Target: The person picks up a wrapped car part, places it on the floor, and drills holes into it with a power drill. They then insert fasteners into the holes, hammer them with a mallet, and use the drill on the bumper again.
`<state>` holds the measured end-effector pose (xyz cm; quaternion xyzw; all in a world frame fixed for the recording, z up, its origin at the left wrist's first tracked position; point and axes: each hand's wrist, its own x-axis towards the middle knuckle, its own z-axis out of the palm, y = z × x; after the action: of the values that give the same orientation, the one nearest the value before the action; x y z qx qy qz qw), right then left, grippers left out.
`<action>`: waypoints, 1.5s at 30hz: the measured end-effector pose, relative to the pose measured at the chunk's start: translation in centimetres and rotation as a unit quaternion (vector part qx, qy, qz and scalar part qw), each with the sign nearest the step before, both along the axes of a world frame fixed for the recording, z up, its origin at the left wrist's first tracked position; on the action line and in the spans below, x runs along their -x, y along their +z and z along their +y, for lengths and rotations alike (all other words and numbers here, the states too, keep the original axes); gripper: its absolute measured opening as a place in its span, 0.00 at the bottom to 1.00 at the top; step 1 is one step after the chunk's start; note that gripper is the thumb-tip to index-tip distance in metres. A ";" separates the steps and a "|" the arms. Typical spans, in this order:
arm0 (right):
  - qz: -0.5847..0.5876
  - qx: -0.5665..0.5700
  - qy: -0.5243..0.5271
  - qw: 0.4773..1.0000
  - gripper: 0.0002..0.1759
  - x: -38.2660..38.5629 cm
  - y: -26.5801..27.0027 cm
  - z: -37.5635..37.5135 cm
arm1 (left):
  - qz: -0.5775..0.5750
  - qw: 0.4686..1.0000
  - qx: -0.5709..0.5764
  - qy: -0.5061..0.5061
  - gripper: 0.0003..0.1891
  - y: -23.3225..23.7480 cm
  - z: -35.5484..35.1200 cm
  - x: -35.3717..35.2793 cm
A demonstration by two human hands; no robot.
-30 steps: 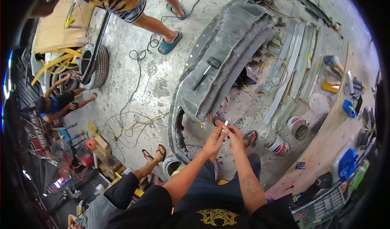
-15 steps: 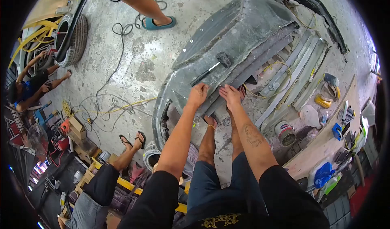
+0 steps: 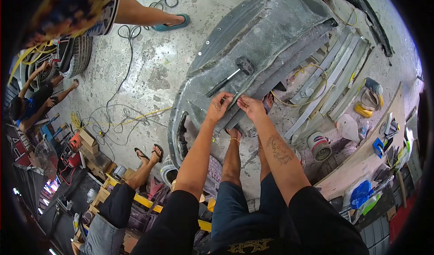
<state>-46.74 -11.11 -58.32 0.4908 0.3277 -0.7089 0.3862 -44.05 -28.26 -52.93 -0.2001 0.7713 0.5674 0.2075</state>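
A large dark grey car bumper (image 3: 271,38) lies on the concrete floor in front of me. Both my hands are at its near long edge, a short gap apart. My left hand (image 3: 219,106) has thumb and fingers pinched together over the edge. Facing it, my right hand (image 3: 251,106) is also pinched, fingertips at the same edge. Whatever sits between the fingertips is too small to make out. Just beyond the left hand, a black-headed mallet (image 3: 245,66) rests on the bumper, handle pointing back toward me.
Several long grey strips (image 3: 334,69) lie to the right, with a yellow cable (image 3: 324,81) over them. A tin can (image 3: 320,146) stands nearer. Black cords (image 3: 118,90) cross the floor at left. One person's sandalled foot (image 3: 174,23) is close to the bumper's far side; others sit at left.
My hands have drawn closer together at the bumper edge, and the right fingers have closed into a pinch. The person at upper left has come further into view.
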 end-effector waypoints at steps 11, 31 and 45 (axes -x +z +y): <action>-0.131 0.037 -0.021 0.990 0.08 1.2 1.3 -0.6 | -0.086 0.993 -0.051 0.059 0.09 -1.5 -0.5 -0.9; -0.093 0.042 -0.001 0.995 0.06 1.0 -0.1 0.1 | -0.088 0.902 0.342 -0.250 0.10 0.0 3.2 5.1; -0.082 0.032 -0.017 0.996 0.07 0.4 0.0 -0.1 | -0.097 0.993 0.024 0.067 0.18 -2.0 1.2 2.5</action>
<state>-47.17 -11.19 -58.33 0.5398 0.2636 -0.6829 0.4156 -46.57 -27.02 -54.98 -0.3102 0.7457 0.5396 0.2377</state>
